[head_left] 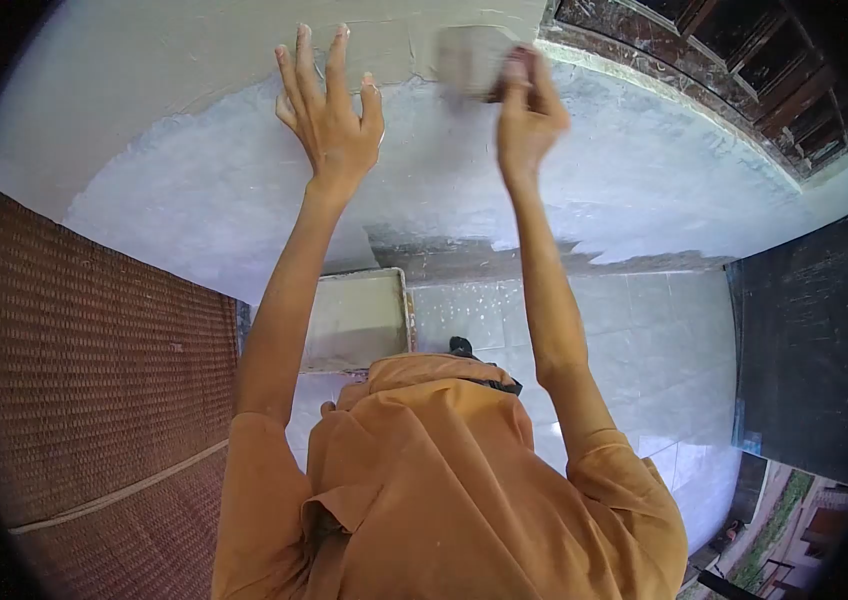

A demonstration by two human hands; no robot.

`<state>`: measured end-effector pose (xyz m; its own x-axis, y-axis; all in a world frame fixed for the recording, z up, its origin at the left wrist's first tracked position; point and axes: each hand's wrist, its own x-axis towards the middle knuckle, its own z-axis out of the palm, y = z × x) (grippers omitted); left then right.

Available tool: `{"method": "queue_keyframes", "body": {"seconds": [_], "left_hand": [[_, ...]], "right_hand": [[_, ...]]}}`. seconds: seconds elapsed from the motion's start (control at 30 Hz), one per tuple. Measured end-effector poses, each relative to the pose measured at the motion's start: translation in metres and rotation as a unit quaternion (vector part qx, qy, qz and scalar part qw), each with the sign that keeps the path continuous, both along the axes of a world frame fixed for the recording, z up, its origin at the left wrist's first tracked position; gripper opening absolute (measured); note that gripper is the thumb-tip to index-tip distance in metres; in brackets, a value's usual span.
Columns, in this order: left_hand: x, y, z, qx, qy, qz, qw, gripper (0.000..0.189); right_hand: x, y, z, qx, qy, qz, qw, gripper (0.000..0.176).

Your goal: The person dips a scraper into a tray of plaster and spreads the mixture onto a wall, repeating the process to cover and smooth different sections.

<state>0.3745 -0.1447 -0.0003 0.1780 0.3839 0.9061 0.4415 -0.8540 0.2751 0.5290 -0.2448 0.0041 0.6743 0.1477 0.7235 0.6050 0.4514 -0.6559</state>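
Note:
My left hand (332,125) is raised at the wall (244,160), fingers spread and holding nothing, with pale material on some fingertips. To its right, my right hand (529,110) is closed around the dark handle of a flat, blurred scraper (469,62). The scraper's blade is at the upper wall, over the edge between a smooth beige coat (174,60) and a bluish-white patchy area. Whether the blade touches the wall is hard to tell from the blur.
A dark wooden window frame (744,60) is at the upper right. Woven matting (94,350) stands at left, a dark panel (809,340) at right. Below the wall, a shallow tray (354,320) rests near the tiled floor (624,330).

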Motion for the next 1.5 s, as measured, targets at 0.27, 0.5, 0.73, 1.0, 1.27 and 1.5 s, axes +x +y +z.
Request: {"method": "queue_keyframes", "body": {"seconds": [0.27, 0.5, 0.73, 1.0, 1.27, 1.5], "left_hand": [[-0.011, 0.003, -0.005, -0.02, 0.006, 0.024, 0.999, 0.058], [-0.016, 0.0, -0.004, -0.011, 0.013, 0.03, 0.999, 0.058], [-0.019, -0.002, -0.001, -0.004, 0.006, 0.047, 0.999, 0.058], [-0.02, -0.004, 0.0, 0.0, 0.013, 0.043, 0.999, 0.059], [-0.023, -0.004, -0.001, -0.015, 0.013, 0.05, 0.999, 0.059], [-0.028, -0.004, -0.001, -0.028, 0.014, 0.032, 0.999, 0.059]], "right_hand": [[0.006, -0.02, -0.002, 0.029, -0.003, -0.014, 0.999, 0.027], [0.024, -0.012, 0.001, 0.023, 0.059, -0.037, 0.997, 0.027], [0.01, -0.026, 0.024, 0.054, 0.053, 0.024, 0.997, 0.033], [0.037, -0.01, 0.025, 0.062, 0.041, -0.038, 0.996, 0.028], [0.028, -0.012, 0.031, 0.094, 0.045, 0.006, 0.995, 0.028], [0.055, -0.026, 0.042, 0.091, 0.115, -0.039, 0.988, 0.031]]}}
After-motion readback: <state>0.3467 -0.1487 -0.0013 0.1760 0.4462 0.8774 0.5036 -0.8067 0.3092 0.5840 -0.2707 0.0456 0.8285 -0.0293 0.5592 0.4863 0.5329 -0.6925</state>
